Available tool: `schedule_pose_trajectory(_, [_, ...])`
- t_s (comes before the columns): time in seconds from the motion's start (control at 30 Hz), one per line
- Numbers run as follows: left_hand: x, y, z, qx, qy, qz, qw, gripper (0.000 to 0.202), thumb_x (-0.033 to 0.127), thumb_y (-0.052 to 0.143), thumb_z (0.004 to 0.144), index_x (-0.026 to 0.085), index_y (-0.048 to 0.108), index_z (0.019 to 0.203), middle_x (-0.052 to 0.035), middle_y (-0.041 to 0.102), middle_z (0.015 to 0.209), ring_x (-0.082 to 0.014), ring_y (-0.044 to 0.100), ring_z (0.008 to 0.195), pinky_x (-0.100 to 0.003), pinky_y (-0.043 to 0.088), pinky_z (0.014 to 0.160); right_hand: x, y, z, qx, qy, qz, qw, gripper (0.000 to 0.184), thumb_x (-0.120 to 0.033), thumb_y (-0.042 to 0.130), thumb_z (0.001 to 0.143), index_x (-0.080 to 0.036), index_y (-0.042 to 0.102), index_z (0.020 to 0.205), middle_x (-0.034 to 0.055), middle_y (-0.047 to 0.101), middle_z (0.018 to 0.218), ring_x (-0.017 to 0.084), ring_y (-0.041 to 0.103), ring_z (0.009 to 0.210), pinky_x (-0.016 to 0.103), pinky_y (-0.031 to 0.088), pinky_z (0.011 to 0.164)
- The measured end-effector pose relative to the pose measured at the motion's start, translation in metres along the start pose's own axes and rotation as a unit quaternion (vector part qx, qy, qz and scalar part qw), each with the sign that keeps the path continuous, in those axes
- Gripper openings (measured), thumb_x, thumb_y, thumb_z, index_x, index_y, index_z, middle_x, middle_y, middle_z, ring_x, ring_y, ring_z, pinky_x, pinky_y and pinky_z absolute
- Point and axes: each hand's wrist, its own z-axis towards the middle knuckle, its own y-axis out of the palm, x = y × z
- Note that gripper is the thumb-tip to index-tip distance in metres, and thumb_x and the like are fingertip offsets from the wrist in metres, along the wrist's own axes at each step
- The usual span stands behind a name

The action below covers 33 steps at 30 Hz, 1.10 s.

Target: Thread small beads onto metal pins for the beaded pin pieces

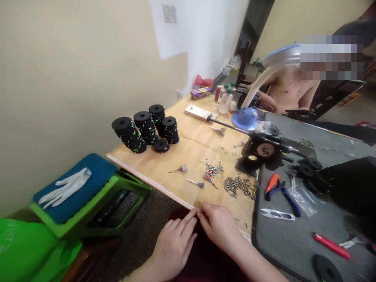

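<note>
Closest to the camera, the person's bare left hand point(176, 239) is reaching up to the front edge of the pale wooden worktop point(190, 156), its fingers lying extended side by side, while the bare right hand point(219, 225) is meeting it there with fingertips curling inward. Both are touching the edge at the near end of a narrow white measuring strip point(147, 180), which is running along that edge; whether either grip is grasping anything between the fingertips I cannot tell. Just beyond, a heap of small dark metallic cylinders point(237, 186) is lying beside a scatter of tiny multicoloured beads point(214, 169). Stacked black foam spools point(142, 127) are standing farther left. On the right, orange-and-blue pliers point(282, 192) and silver thread snips point(277, 214) are resting on a dark grey mat point(282, 250).
</note>
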Motion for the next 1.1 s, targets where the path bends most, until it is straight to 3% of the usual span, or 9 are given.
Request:
schedule_pose_trajectory(0.13, [0.004, -0.001, 0.000, -0.008, 0.006, 0.062, 0.998, 0.040, 0.021, 0.042, 0.090, 0.007, 0.050, 0.127, -0.0150, 0.058, 0.128, -0.0172, 0.066, 0.067, -0.030, 0.053, 0.061, 0.010, -0.007, -0.008, -0.019, -0.011, 0.057, 0.998, 0.013, -0.019, 0.050, 0.082, -0.020, 0.058, 0.072, 0.0015, 0.067, 0.069, 0.016, 0.061, 0.064, 0.022, 0.032, 0.056])
schedule_pose_trajectory(0.3, [0.011, -0.004, 0.003, -0.043, 0.002, 0.138, 0.990, 0.042, 0.020, 0.044, 0.088, 0.013, 0.052, 0.129, -0.0126, 0.055, 0.130, -0.0130, 0.060, 0.046, -0.028, 0.050, 0.046, 0.027, -0.026, -0.023, -0.041, -0.014, 0.107, 0.993, 0.014, -0.019, 0.048, 0.082, -0.019, 0.056, 0.071, 0.0002, 0.062, 0.065, 0.014, 0.055, 0.061, 0.022, 0.032, 0.056])
schedule_pose_trajectory(0.5, [0.020, -0.004, 0.008, -0.051, 0.007, 0.182, 0.982, 0.040, 0.023, 0.049, 0.086, 0.014, 0.058, 0.124, -0.0164, 0.057, 0.127, -0.0140, 0.058, 0.041, -0.028, 0.048, 0.042, 0.046, -0.042, -0.042, -0.059, 0.000, 0.134, 0.989, 0.015, -0.019, 0.045, 0.084, -0.020, 0.051, 0.071, -0.0015, 0.057, 0.061, 0.013, 0.052, 0.056, 0.021, 0.033, 0.054])
schedule_pose_trajectory(0.77, [0.025, -0.006, 0.012, -0.027, 0.014, 0.210, 0.977, 0.036, 0.025, 0.055, 0.083, 0.013, 0.065, 0.116, -0.0176, 0.060, 0.122, -0.0134, 0.057, 0.038, -0.027, 0.046, 0.040, 0.056, -0.023, -0.067, -0.031, 0.065, 0.053, 0.996, 0.016, -0.018, 0.042, 0.086, -0.020, 0.052, 0.074, 0.0034, 0.065, 0.070, 0.017, 0.061, 0.064, 0.023, 0.036, 0.057])
schedule_pose_trajectory(1.1, [0.026, -0.008, 0.015, 0.004, 0.032, 0.229, 0.973, 0.033, 0.025, 0.053, 0.085, 0.013, 0.068, 0.111, -0.0155, 0.061, 0.121, -0.0112, 0.054, 0.035, -0.026, 0.046, 0.039, 0.054, -0.005, -0.077, 0.017, 0.106, 0.053, 0.993, 0.010, -0.014, 0.042, 0.085, -0.020, 0.050, 0.081, 0.0025, 0.067, 0.066, 0.018, 0.063, 0.058, 0.022, 0.035, 0.053])
